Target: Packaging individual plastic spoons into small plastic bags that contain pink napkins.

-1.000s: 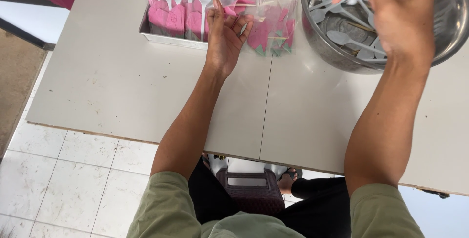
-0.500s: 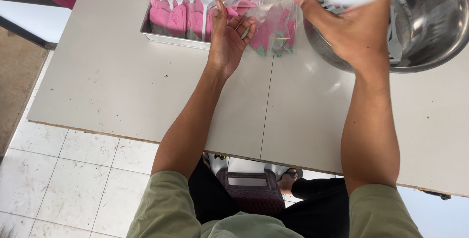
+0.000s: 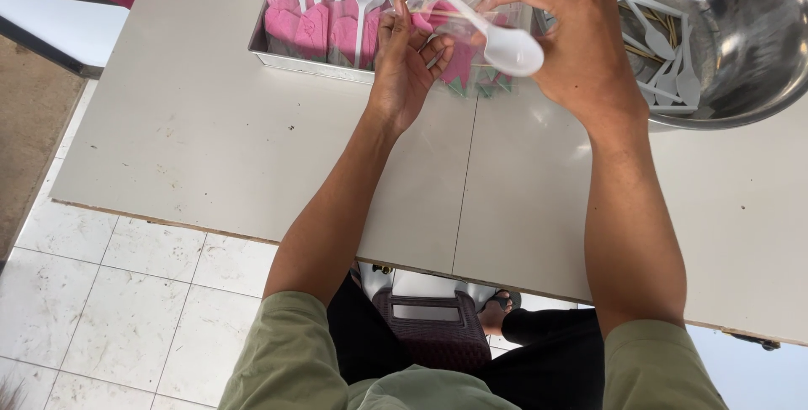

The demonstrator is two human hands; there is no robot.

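While the right hand [image 3: 581, 39] pinches a white plastic spoon [image 3: 497, 35] by its handle, bowl end pointing down-right, the left hand [image 3: 408, 61] holds a clear plastic bag [image 3: 471, 56] by its mouth, fingers closed on the film w/ thumb on top. Spoon sits just over the bag opening, right above the table [image 3: 210, 132], handle end near the left fingertips. Bag already has pink folded napkin stuff inside. Behind it, a metal tray [image 3: 286, 48] holds a row of finished pink packs w/ spoons standing up. Big steel bowl [image 3: 749, 56] on the right has more loose spoons & what look like thin sticks.

Risks, as I judge it: bag mouth is slack & narrow, so the spoon could catch the film edge & crumple or tear it. Left grip is on one side only, so the bag could slip. Right elbow is near the bowl rim; a bump could shift it.
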